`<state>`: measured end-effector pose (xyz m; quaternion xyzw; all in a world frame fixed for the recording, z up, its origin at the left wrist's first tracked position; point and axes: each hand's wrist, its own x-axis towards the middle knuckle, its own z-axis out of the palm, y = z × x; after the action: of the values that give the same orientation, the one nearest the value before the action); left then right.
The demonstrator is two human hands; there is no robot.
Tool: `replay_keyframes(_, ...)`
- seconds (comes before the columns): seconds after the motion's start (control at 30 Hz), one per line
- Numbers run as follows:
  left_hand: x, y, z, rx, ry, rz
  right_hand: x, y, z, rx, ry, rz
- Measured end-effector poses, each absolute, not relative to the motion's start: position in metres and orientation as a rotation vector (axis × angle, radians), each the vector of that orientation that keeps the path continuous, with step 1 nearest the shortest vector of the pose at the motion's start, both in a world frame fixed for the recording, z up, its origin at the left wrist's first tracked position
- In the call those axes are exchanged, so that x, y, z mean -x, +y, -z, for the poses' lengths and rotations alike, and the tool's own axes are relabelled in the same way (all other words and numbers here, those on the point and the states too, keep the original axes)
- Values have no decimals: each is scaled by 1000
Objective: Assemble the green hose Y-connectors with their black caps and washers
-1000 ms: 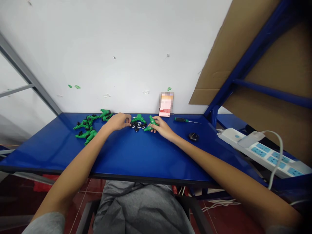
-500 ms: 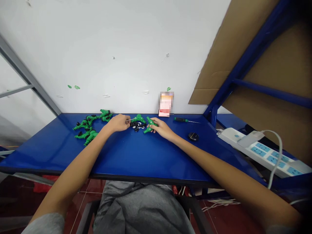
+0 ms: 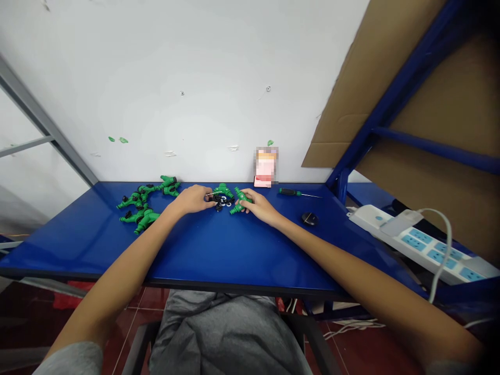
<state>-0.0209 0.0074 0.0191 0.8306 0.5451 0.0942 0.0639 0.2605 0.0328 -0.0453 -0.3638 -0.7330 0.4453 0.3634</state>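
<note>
My right hand (image 3: 260,204) is closed around a green plastic hose splitter (image 3: 241,200), holding it just above the blue table. My left hand (image 3: 194,199) grips a thin metal tool (image 3: 214,194) whose shaft points right; its handle end is hidden in the hand, so its kind is unclear. The thumb and forefinger of that hand are apart, beside a small pile of black and white rings and small parts (image 3: 223,202). Just behind the pile lies another green splitter (image 3: 223,189).
Several green hose splitters (image 3: 146,217) lie in a cluster at the left. To the right are a screwdriver (image 3: 290,192) and a round black object (image 3: 310,219). A small blurred box (image 3: 265,167) stands against the wall. A power strip (image 3: 425,245) runs along the right side.
My left thumb has moved away from the forefinger, opening a gap next to the small parts. My right hand and its green splitter have stayed in place.
</note>
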Motion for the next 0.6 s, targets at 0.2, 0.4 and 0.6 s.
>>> replay_keyframes(0.2,29,11,-21,-2546,1668,-303,-261,33,45,948,-1888,-1155)
replay_keyframes(0.4,28,9,-23,-2546,1663,-257,-261,32,45,971,-1921,-1100)
replay_keyframes(0.6,27,7,-26,-2519,1727,-339,-264,30,37,1116,-2011,-1009)
